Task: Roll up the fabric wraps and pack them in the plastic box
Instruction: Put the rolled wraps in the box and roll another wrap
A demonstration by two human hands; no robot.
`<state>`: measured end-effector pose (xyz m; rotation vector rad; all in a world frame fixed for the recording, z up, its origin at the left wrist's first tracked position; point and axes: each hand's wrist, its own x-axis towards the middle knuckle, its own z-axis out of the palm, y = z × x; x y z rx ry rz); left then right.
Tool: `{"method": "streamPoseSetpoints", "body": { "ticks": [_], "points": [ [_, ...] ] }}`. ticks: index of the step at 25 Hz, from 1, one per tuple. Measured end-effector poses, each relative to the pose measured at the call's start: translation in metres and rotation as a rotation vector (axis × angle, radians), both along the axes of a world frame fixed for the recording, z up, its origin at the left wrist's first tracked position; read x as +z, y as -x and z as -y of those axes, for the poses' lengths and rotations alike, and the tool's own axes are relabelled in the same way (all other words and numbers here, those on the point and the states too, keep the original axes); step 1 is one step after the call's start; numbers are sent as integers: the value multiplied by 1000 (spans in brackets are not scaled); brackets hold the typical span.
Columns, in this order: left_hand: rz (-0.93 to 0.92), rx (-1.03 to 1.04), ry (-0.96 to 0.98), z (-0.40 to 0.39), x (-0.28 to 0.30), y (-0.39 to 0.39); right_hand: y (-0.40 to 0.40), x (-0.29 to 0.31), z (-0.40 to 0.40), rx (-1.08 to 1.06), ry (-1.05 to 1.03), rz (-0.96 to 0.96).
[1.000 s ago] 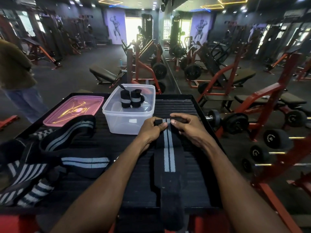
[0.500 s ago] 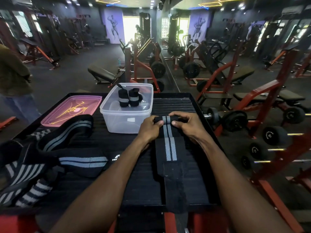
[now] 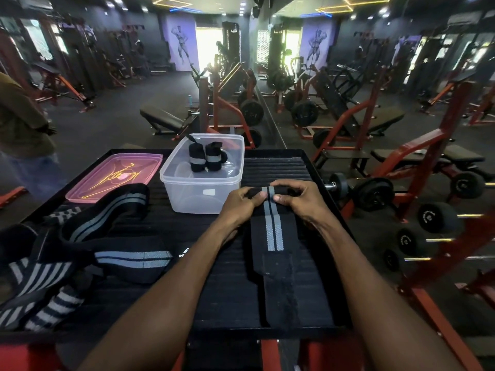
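The plastic box (image 3: 203,188) holds two rolled wraps (image 3: 206,159). Just right of the box, left hand (image 3: 238,203) and right hand (image 3: 300,199) fingers pinch the striped wrap (image 3: 273,226), rolled at its far end.

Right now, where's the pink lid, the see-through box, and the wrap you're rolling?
pink lid (image 3: 115,175), head view, on the middle of its flat top.
plastic box (image 3: 198,194), head view, on its near front wall.
fabric wrap (image 3: 273,231), head view, on the grey stripes of the flat, unrolled part.
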<state>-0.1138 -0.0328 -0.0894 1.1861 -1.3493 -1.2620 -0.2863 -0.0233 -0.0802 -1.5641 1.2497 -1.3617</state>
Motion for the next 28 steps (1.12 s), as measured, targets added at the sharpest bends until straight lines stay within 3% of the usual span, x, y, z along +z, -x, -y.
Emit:
{"method": "streamPoseSetpoints", "body": {
  "ticks": [5,12,15,18,24,28],
  "points": [
    [-40,28,31,-3,2,-2,-1,-7,5,72,-160,38],
    [-131,-52,-117,-2,-1,1,-2,-1,-1,67,-16,-10],
    [-78,10,-50,0,-3,1,-5,0,1,53,-128,36],
    [-24,-4,-19,-1,-1,-1,-2,-1,1,27,-251,-39],
    [-230,-133,-252,-1,-1,2,1,0,-1,20,-78,7],
    [-163,-29,-138,1,-2,0,1,0,1,28,-213,60]
  ]
}}
